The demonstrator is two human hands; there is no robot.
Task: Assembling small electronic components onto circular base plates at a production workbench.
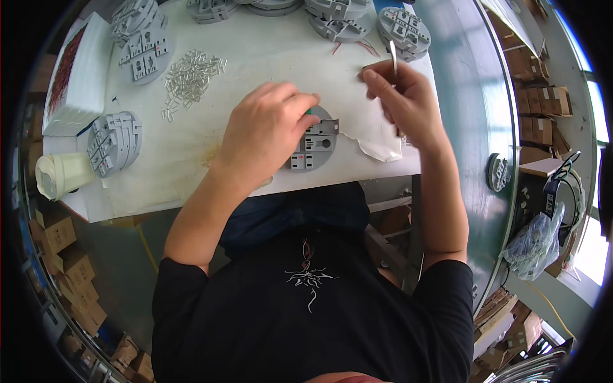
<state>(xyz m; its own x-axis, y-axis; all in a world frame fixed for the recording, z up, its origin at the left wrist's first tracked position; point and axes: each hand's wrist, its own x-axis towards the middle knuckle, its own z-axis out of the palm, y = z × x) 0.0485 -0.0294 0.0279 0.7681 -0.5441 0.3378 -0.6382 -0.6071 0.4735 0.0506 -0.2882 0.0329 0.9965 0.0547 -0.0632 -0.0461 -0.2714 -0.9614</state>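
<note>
A round grey plastic base [324, 142] with slotted blocks lies on the white table near its front edge. My left hand [265, 124] reaches over its left side and hides part of it. Thumb and index finger pinch around a small green piece [310, 112] at the base's top edge; most of that piece is covered. To the right, my right hand [408, 105] is raised apart from the base. A slim metal tool [393, 56] sticks up out of its closed fingers; its lower part is hidden in the hand.
Loose small clear tubes [191, 80] are piled at the left. More grey bases [145, 56] stand along the far and left edges. A white foam box [80, 73] with red parts and a cream cup [64, 173] are at far left. Torn paper [380, 147] lies right of the base.
</note>
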